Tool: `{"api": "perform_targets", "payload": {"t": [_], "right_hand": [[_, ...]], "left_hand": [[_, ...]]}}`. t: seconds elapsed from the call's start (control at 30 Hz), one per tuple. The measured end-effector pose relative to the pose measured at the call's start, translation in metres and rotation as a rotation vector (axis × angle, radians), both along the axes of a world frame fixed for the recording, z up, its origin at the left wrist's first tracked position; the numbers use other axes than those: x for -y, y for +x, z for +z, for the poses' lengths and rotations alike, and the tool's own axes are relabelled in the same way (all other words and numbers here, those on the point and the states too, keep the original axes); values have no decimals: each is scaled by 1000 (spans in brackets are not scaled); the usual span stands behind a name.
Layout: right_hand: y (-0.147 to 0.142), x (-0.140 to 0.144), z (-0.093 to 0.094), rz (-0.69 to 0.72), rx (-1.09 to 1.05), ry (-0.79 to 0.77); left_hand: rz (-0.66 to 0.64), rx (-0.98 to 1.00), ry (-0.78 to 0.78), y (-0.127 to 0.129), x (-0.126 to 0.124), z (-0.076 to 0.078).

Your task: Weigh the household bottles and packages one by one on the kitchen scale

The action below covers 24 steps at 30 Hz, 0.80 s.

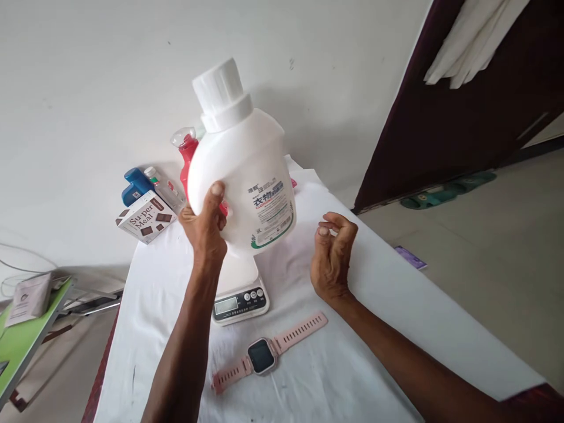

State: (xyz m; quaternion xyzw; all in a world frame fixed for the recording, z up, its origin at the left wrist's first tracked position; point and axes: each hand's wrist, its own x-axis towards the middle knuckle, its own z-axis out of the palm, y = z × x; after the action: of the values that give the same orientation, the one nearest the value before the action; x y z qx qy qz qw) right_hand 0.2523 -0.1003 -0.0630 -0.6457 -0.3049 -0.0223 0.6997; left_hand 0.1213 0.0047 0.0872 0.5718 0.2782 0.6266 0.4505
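The left hand (205,226) gripped the white detergent bottle (242,176) above the scale (240,302) on the bench (388,305), while the right hand (332,255) hovered empty, fingers (328,223) loosely curled.

Soft, even daylight fills the view; the white bottle (240,170) throws a faint shadow on the wall (88,70). Focus is sharp, with wide-angle stretching at the edges.

Bottle (247,170): white plastic, white screw cap on, printed label, tilted left, held above the scale (240,296).
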Motion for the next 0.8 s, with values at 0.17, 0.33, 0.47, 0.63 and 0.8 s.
{"api": "perform_targets", "payload": {"t": [0.17, 0.33, 0.47, 0.63, 0.8], "right_hand": [[10, -2, -6, -81, 144, 24], [7, -4, -6, -47, 229, 1], [6, -6, -8, 36, 200, -27], [8, -5, -8, 104, 196, -61], [9, -2, -7, 99, 235, -70]], "left_hand": [[-74, -35, -105, 42, -8, -24], [-113, -60, -145, 64, -11, -41], [-126, -31, -178, 73, -14, -49], [-165, 25, -151, 77, -20, -57], [-235, -215, -32, 56, -21, -52]]}}
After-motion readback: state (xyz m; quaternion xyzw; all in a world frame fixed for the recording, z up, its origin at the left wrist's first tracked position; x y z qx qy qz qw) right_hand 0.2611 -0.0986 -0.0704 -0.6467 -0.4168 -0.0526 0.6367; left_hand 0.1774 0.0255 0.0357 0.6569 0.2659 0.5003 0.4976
